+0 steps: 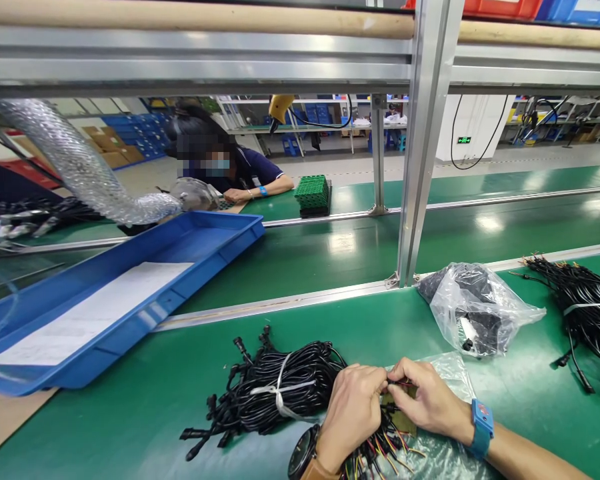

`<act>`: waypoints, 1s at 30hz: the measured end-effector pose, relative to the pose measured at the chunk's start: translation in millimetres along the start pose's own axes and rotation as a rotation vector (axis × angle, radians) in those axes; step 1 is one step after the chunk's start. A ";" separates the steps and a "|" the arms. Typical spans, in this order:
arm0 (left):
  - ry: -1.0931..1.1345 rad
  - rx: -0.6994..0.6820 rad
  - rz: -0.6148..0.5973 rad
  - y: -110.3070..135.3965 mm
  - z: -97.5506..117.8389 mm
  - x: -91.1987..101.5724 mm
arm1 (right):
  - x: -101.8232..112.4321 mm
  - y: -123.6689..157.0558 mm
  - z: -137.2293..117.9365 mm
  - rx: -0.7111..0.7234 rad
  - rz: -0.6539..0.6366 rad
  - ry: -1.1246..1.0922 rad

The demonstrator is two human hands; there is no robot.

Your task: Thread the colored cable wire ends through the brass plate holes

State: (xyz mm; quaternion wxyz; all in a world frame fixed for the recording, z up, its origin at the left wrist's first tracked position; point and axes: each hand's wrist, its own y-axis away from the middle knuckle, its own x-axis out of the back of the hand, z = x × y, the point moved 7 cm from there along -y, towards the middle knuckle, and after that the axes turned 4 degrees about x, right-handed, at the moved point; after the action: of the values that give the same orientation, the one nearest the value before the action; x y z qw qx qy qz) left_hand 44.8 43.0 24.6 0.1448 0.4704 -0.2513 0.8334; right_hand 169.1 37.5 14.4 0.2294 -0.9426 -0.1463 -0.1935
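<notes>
My left hand [355, 415] and my right hand [427, 400] meet at the fingertips, both closed in a pinch. A bit of thin reddish-dark wire [404, 383] shows at the pinch; its ends are hidden by my fingers. Below my hands, cable ends with bare red, yellow and black wires [383, 448] fan out over a clear plastic bag [447, 448]. A yellowish-brown piece [403, 420] lies partly covered under my right hand. Left of my left hand rests a bundle of black cables [290, 387] with connectors, tied with a white strap.
A clear bag of black parts [483, 310] and another black cable bundle [587, 310] lie to the right. At left, a long blue tray [130, 347] holds paper. A metal post [417, 147] rises ahead. Across the bench, a person [260, 167] sits near green trays [313, 195].
</notes>
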 end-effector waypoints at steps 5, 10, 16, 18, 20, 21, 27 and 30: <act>0.025 0.018 -0.027 -0.7 -1.4 0.9 | 1.0 -0.4 2.8 -0.011 0.002 0.007; 0.079 0.031 -0.084 -3.6 -1.2 6.5 | 4.5 0.1 3.4 -0.030 -0.008 0.015; 0.114 0.055 -0.145 -2.7 -3.0 8.4 | 4.1 0.4 2.7 -0.039 -0.001 0.019; 0.101 0.044 -0.134 -1.8 -3.1 6.7 | 2.6 0.1 2.4 -0.035 -0.005 0.007; 0.103 0.033 -0.116 -1.2 -3.4 4.6 | 1.5 -0.2 3.0 -0.034 -0.003 -0.007; 0.109 0.030 -0.107 -1.1 -3.8 3.7 | 1.0 -0.3 3.7 -0.037 -0.003 -0.011; 0.122 0.028 -0.104 -0.9 -5.8 0.3 | -2.8 0.0 6.9 -0.040 -0.033 -0.008; 0.131 0.037 -0.110 -1.6 -5.7 1.6 | -1.0 -2.0 4.6 -0.040 -0.035 -0.002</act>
State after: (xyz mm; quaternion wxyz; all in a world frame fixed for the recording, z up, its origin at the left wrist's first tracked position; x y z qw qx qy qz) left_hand 40.6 47.5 23.9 0.1979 0.4306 -0.1993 0.8577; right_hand 168.9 41.3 10.9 0.2071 -0.9445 -0.1593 -0.1993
